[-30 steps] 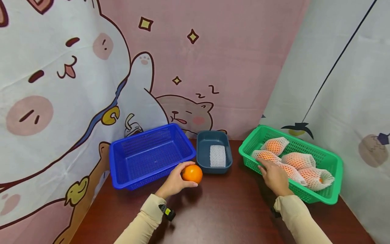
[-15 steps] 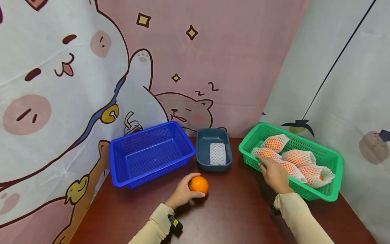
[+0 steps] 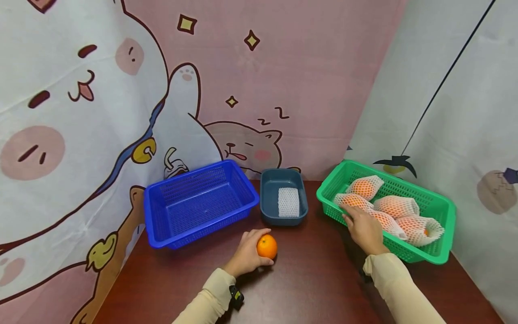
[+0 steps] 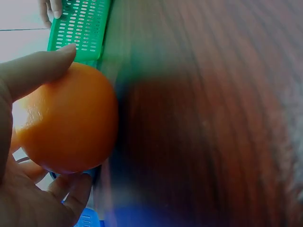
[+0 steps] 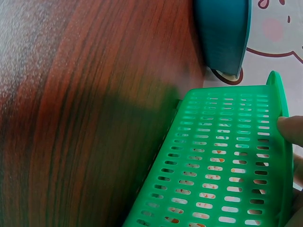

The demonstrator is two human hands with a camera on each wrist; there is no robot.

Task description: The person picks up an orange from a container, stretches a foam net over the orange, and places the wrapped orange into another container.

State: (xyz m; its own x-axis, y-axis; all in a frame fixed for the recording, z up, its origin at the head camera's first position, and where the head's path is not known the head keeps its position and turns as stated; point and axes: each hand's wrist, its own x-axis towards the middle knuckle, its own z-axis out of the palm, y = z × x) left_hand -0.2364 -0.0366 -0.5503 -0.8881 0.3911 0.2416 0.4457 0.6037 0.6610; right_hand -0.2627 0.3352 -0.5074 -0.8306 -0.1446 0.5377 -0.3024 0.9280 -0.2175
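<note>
My left hand (image 3: pixel 247 254) holds a bare orange (image 3: pixel 267 247) low over the table, in front of the small dark teal tray. In the left wrist view the thumb lies along one side of the orange (image 4: pixel 71 118) and the fingers curl under the other. My right hand (image 3: pixel 365 231) grips the near rim of the green basket (image 3: pixel 439 234). Its thumb (image 5: pixel 289 128) sits at the rim in the right wrist view, with the fingers on the inner side, beside several oranges in white foam nets (image 3: pixel 395 206).
A blue basket (image 3: pixel 202 227) stands at the left with nothing in it. Between the baskets, the teal tray (image 3: pixel 270 219) holds a flat white foam net (image 3: pixel 288 202). The dark red-brown table (image 3: pixel 307 288) ends at a printed cloth backdrop (image 3: pixel 307 81).
The left hand has carried the orange from beside the blue basket rightward and nearer to me, down toward the table. The right hand has stayed at the green basket's rim.
</note>
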